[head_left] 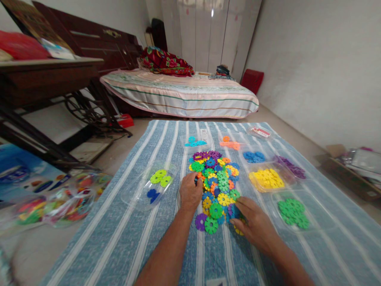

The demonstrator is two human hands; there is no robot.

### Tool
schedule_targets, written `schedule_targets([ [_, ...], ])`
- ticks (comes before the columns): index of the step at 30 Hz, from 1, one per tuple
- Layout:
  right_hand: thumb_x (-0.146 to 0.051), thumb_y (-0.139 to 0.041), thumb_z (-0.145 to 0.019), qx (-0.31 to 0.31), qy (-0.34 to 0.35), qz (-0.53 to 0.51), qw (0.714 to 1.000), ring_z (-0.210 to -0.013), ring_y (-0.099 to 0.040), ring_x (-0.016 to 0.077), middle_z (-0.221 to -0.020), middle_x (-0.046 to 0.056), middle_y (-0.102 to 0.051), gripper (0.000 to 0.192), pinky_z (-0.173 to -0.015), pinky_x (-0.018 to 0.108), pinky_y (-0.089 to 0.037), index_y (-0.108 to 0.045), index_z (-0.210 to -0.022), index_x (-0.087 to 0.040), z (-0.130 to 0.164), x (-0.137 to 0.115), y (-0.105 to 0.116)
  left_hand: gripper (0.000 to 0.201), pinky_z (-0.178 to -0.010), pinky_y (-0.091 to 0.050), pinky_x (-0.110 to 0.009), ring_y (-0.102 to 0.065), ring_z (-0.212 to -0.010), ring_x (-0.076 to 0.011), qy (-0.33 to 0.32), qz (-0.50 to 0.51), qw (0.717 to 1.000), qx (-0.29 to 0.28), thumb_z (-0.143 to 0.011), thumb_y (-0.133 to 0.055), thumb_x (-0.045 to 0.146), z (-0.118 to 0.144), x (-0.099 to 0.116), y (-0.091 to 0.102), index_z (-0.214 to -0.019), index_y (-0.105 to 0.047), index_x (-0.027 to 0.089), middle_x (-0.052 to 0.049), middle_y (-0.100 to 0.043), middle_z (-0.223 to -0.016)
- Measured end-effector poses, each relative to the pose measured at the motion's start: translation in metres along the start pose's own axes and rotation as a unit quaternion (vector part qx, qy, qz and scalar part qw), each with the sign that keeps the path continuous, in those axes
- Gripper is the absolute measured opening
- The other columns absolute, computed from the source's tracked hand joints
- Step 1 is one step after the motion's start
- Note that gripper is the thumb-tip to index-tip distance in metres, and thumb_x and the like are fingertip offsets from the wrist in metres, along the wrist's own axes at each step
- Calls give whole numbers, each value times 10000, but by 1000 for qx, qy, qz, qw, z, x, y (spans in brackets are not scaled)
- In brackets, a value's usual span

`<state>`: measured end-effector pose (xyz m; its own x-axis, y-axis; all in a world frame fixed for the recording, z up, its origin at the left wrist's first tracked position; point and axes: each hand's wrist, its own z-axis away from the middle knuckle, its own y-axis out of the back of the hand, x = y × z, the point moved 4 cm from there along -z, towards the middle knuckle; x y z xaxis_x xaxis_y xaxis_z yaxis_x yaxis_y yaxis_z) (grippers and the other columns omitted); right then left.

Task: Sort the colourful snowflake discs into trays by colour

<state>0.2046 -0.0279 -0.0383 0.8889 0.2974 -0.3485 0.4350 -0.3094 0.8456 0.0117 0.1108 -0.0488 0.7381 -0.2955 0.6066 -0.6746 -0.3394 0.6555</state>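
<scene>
We knelt over the striped blue cloth point(125, 222); the mixed pile of discs point(216, 178) lay at its middle. Our left hand point(190, 192) curled on the pile's left edge, grip unclear; our right hand point(253, 224) rested spread on its lower right

2 hands point(190, 192), 1 mixed disc pile point(216, 178), 7 clear trays point(149, 186), 1 striped cloth point(125, 238)
</scene>
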Motion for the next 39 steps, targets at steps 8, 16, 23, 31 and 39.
schedule_targets([
  [8, -338, -644, -739, -32, -4, 7, 999, -1109, -531, 271, -1164, 133, -585, 419, -930, 450, -470, -573, -1118, -175, 2, -2, 0, 225, -869, -460, -363, -579, -922, -220, 4, -2, 1000, -9, -782, -459, 215, 0, 2, 2, -930, -619, 157, -89, -657, -955],
  [16, -368, -635, -749, -36, 6, 23, 999, -1130, -520, 275, -1191, 137, -576, 439, -948, 454, -462, -567, -1135, -170, 6, 0, -1, 213, -859, -465, -360, -583, -913, -219, 1, -3, 1000, -7, -779, -463, 212, 0, 2, 2, -917, -617, 162, -88, -661, -948],
  [23, -284, -543, -822, -29, 23, 33, 999, -1100, -540, 245, -1131, 122, -607, 301, -940, 412, -479, -591, -1092, -161, 4, 0, -2, 213, -877, -460, -358, -581, -931, -213, 5, 1, 1000, -9, -782, -466, 207, 0, 1, 1, -927, -615, 158, -86, -656, -957],
  [31, -269, -486, -859, 0, 37, 35, 999, -1072, -560, 228, -1097, 104, -626, 257, -928, 401, -491, -620, -1060, -180, 3, 1, -2, 199, -888, -454, -346, -582, -940, -204, 2, 2, 1000, -10, -785, -469, 209, 0, 3, 2, -916, -614, 170, -74, -656, -949],
  [39, -260, -442, -888, 62, 32, 12, 997, -982, -594, 193, -996, 86, -653, 233, -890, 369, -512, -646, -979, -195, 1, 2, -1, 219, -885, -453, -358, -581, -930, -216, 6, 5, 1000, -14, -785, -462, 208, 0, 5, 4, -922, -620, 144, -96, -658, -954],
])
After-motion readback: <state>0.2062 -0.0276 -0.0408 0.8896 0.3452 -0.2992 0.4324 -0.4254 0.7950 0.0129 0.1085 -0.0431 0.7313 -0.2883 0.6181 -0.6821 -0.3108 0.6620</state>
